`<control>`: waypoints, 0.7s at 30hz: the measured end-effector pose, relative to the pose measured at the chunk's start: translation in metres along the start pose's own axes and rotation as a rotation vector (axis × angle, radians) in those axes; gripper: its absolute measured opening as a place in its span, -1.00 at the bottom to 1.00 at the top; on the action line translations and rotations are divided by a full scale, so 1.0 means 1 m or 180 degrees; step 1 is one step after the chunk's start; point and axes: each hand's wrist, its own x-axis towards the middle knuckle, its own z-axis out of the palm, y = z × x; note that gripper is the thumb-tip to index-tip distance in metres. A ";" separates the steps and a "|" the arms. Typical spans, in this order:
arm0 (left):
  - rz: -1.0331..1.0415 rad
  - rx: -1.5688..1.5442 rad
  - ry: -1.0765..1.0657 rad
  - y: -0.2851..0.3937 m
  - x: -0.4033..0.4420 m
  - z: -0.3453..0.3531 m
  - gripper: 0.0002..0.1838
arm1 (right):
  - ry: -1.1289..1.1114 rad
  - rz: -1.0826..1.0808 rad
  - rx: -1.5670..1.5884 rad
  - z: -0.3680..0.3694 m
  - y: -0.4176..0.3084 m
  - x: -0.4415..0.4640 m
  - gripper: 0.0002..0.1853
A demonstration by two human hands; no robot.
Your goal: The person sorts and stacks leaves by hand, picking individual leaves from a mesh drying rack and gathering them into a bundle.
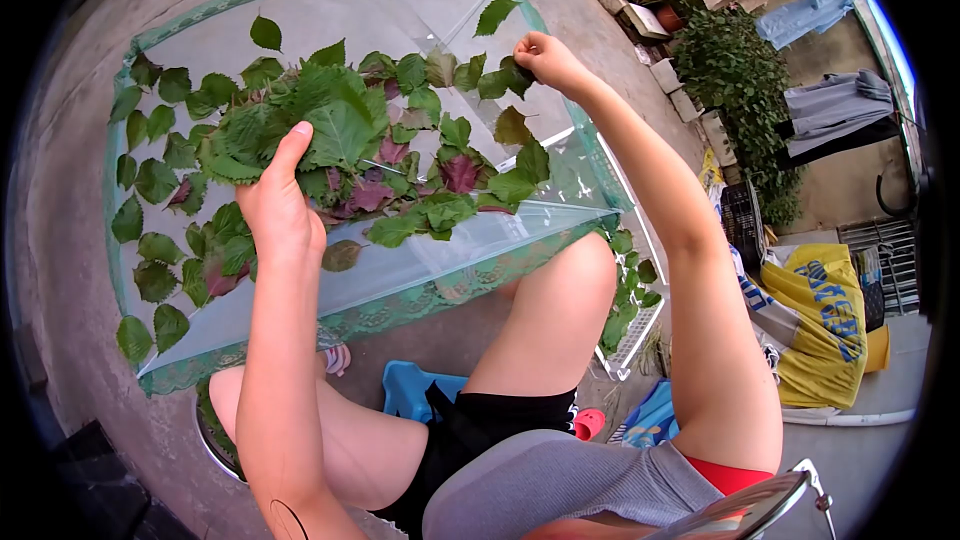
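A stack of large green serrated leaves [335, 120] is in my left hand [285, 195], the thumb pressed on top and the fingers hidden beneath. My right hand [548, 62] reaches out to the right side of the mesh cover, fingers pinched at the edge of a dark green leaf [517, 78]. Below both hands is a white mesh food cover with a green lace border [470, 275]. Single leaves lie spread over its left part, such as one leaf [156, 180]. Green and purple leaves [462, 172] overlap in the middle, and one leaf [495, 16] lies near the far right corner.
A white rack [640, 325] with more leaves stands right of my knee. I sit by a blue stool [410, 390]. Yellow sacks [820, 330], a dark crate [742, 215], a bush [735, 90] and hanging clothes [838, 105] are on the right.
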 end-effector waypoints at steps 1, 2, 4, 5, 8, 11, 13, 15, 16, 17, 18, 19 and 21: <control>-0.0033 0.0017 0.0000 0.000 0.000 0.000 -0.63 | 0.0002 0.0005 -0.0006 -0.001 0.003 -0.002 -0.90; -0.0040 0.0010 -0.0002 0.001 -0.001 0.001 -0.63 | 0.0161 -0.0204 -0.0629 -0.002 0.007 -0.004 -0.90; -0.0124 -0.0095 0.0005 0.004 -0.002 0.003 -0.58 | 0.0335 -0.0379 -0.1257 -0.005 0.012 -0.007 -0.87; -0.0129 -0.0102 0.0005 0.004 -0.002 0.004 -0.58 | 0.0334 -0.0376 -0.1265 -0.006 0.014 -0.008 -0.87; -0.0049 -0.0105 0.0007 0.002 -0.002 0.003 -0.57 | 0.0507 -0.0024 -0.1536 -0.006 0.016 -0.012 -0.86; -0.0005 -0.0066 -0.0024 0.001 -0.002 0.003 -0.57 | 0.0775 0.0001 -0.1814 -0.004 0.018 -0.013 -0.83; -0.0071 -0.0112 0.0006 0.001 -0.004 0.004 -0.57 | 0.0892 -0.0229 -0.1909 -0.003 0.020 -0.012 -0.81; -0.0072 -0.0113 0.0009 0.001 -0.004 0.004 -0.57 | 0.0972 -0.0430 -0.1997 -0.002 0.024 -0.011 -0.80; -0.0073 -0.0115 0.0016 0.001 -0.005 0.004 -0.58 | 0.1050 -0.0635 -0.2085 -0.003 0.025 -0.011 -0.79; -0.0074 -0.0114 0.0016 0.001 -0.004 0.004 -0.58 | 0.1049 -0.0634 -0.2085 -0.003 0.026 -0.012 -0.79; -0.0058 -0.0096 -0.0006 0.001 -0.004 0.003 -0.58 | 0.1103 -0.0757 -0.2153 -0.004 0.028 -0.013 -0.80; -0.0044 -0.0079 -0.0027 0.001 -0.004 0.002 -0.59 | 0.1156 -0.0881 -0.2223 -0.004 0.028 -0.014 -0.80; -0.0049 -0.0068 -0.0011 0.001 -0.004 0.004 -0.59 | 0.1129 -0.0827 -0.2144 -0.005 0.029 -0.015 -0.80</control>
